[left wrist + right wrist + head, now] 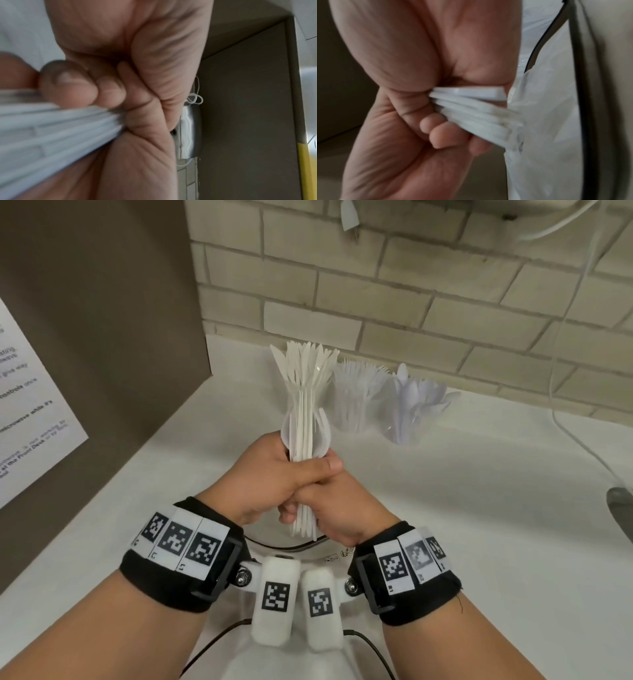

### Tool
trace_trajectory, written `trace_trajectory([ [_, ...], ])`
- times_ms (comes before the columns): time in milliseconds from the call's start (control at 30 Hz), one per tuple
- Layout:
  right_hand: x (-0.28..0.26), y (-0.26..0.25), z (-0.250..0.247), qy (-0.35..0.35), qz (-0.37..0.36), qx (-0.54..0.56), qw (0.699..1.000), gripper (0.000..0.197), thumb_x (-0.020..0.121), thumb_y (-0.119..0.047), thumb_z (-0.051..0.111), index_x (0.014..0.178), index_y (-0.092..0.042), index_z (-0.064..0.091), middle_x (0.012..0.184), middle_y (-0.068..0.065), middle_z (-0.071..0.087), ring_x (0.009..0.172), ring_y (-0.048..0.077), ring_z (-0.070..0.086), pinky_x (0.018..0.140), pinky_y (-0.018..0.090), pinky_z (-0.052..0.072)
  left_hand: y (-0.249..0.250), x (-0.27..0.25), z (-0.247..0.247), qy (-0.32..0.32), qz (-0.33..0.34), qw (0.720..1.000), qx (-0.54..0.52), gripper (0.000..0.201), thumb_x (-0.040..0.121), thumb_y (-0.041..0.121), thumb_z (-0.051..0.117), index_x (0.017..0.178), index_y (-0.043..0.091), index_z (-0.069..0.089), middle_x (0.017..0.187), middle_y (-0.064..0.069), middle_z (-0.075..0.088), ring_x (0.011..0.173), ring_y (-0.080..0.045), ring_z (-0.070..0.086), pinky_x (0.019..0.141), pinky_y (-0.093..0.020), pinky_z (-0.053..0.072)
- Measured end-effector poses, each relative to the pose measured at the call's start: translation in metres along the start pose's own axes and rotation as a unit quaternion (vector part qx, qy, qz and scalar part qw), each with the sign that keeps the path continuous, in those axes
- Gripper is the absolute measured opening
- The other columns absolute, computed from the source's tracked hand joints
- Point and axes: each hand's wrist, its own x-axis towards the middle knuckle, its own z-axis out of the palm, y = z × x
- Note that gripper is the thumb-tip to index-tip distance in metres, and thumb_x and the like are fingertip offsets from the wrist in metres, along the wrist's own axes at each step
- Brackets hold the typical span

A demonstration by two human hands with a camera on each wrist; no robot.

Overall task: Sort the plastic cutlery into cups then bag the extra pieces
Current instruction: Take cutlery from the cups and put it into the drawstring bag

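Both hands grip one upright bundle of white plastic cutlery (306, 436) above the counter's middle. My left hand (274, 474) wraps the bundle higher up, thumb across the front. My right hand (342, 508) curls round the handles just below it. In the left wrist view, curled fingers clamp the handles of the bundle (51, 128). The bundle's handle ends (471, 108) stick out of the right fist over a white plastic bag (547, 121). Against the wall stand three clear cups: knives (305, 368), forks (356, 395) and spoons (411, 405).
A brown cabinet side (120, 320) with a printed notice (30, 405) closes off the left. A brick wall (445, 302) runs behind the cups. A white cable (561, 419) trails down at the right, and a grey object (620, 508) sits at the right edge.
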Motion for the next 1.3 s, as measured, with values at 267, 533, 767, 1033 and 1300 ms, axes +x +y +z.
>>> trace_trajectory([
  [267,-0.01,-0.001,0.003,-0.013,0.052,-0.073,0.996,0.009,0.069,-0.007,0.056,0.061,-0.005,0.052,0.048,0.008,0.05,0.051,0.021,0.053,0.065,0.035,0.048,0.007,0.001,0.0,0.003,0.038,0.999,-0.033,0.017,0.091,0.026,0.058,0.082,0.015,0.067,0.086,-0.005,0.075,0.076,-0.03,0.07,0.053,-0.032,0.056],
  [533,-0.008,-0.013,-0.017,-0.04,0.05,-0.157,0.986,0.025,0.081,-0.024,0.073,0.103,-0.019,0.064,0.097,0.001,0.071,0.092,0.012,0.067,0.09,0.029,0.052,0.003,0.002,-0.01,0.031,0.058,0.994,-0.089,0.037,0.095,0.029,0.05,0.065,0.007,0.051,0.069,-0.009,0.059,0.088,-0.023,0.07,0.08,-0.043,0.056],
  [767,-0.003,-0.061,-0.029,0.252,-0.141,-0.226,0.93,0.013,0.078,-0.027,0.075,0.078,-0.031,0.063,0.08,-0.011,0.059,0.053,-0.001,0.046,0.058,0.012,0.039,-0.009,0.002,-0.005,0.032,0.056,0.996,-0.056,0.014,0.098,0.025,0.047,0.101,0.013,0.054,0.063,0.004,0.048,0.059,-0.016,0.051,0.066,-0.038,0.051],
  [1033,-0.002,-0.061,-0.016,0.24,-0.056,-0.409,0.879,0.049,0.074,-0.052,0.072,0.114,-0.024,0.066,0.1,-0.006,0.053,0.083,0.001,0.05,0.066,0.008,0.038,-0.015,-0.003,0.007,-0.005,0.032,0.999,0.033,0.035,0.098,0.017,0.044,0.131,0.007,0.037,0.076,-0.003,0.055,0.066,-0.009,0.056,0.062,-0.016,0.049],
  [1300,-0.002,-0.06,-0.017,0.219,-0.031,-0.178,0.959,0.019,0.086,-0.026,0.068,0.091,-0.007,0.066,0.061,-0.004,0.054,0.048,0.004,0.051,0.057,0.028,0.05,-0.02,-0.007,0.007,-0.058,0.053,0.992,-0.099,0.077,0.073,0.066,0.062,0.125,0.011,0.045,0.082,0.004,0.054,0.068,-0.012,0.053,0.069,-0.031,0.052],
])
